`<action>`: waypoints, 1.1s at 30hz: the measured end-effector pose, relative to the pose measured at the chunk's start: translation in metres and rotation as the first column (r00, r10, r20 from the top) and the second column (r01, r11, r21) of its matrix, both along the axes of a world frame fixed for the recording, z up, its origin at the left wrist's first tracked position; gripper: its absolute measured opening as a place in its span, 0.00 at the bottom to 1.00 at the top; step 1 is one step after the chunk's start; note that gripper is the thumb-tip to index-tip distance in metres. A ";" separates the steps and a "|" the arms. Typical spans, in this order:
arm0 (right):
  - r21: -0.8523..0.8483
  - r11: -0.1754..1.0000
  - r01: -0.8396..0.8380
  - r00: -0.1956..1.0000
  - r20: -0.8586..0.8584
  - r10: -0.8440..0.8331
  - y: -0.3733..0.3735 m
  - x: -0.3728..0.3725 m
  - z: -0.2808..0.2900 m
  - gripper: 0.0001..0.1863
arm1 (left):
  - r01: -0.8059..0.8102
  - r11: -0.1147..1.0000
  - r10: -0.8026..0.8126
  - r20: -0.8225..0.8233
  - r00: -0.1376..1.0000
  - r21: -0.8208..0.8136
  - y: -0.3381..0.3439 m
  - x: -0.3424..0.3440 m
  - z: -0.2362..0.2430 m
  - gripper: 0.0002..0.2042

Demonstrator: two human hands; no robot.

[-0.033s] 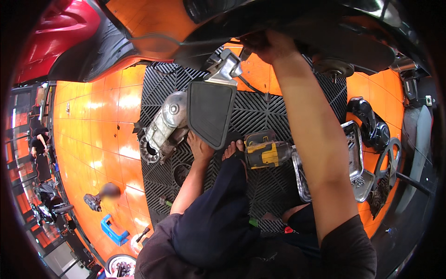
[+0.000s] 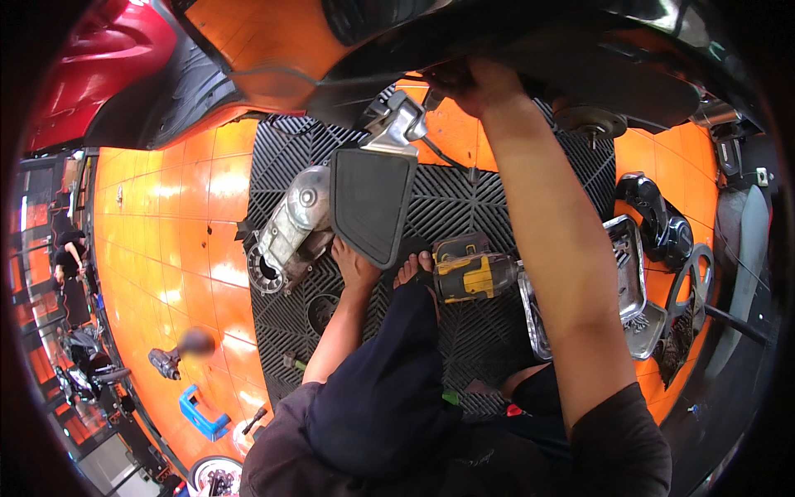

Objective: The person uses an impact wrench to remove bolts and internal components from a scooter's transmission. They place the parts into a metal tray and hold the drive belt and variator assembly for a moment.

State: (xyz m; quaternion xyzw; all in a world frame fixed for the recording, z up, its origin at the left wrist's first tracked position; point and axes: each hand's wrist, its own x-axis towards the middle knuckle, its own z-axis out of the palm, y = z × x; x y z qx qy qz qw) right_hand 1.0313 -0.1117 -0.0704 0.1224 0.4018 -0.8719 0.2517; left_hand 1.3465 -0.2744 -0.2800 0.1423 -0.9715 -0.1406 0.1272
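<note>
Up beneath the black underside of a motorbike (image 2: pixel 397 70), my right hand (image 2: pixel 487 89) reaches into shadow. Its fingers are hidden there, and whatever they touch does not show. My left hand (image 2: pixel 356 263) is low, between a silver metal engine cover (image 2: pixel 291 217) and a black flat pad (image 2: pixel 373 203) on a silver bracket (image 2: pixel 399 124). The pad hides part of that hand, so its grip is unclear. A thin black cable (image 2: pixel 447 156) with a small end piece hangs below the bike, left of my right forearm.
A yellow and black power tool (image 2: pixel 474 269) lies on the black ribbed mat (image 2: pixel 464 203) beside my foot. Metal trays (image 2: pixel 633 273) hold parts at right, near a black cover (image 2: pixel 654 211). On the orange floor at left lie another power tool (image 2: pixel 166 362) and a blue frame (image 2: pixel 203 417).
The whole view has shifted very slightly. My right hand stays under the bike and my left hand stays by the engine cover.
</note>
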 end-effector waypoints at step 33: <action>0.032 0.998 -0.057 0.991 -0.122 0.061 0.000 0.043 -0.013 0.12 | 0.156 -0.275 0.045 -0.150 0.988 0.949 0.057 -0.261 0.180 0.25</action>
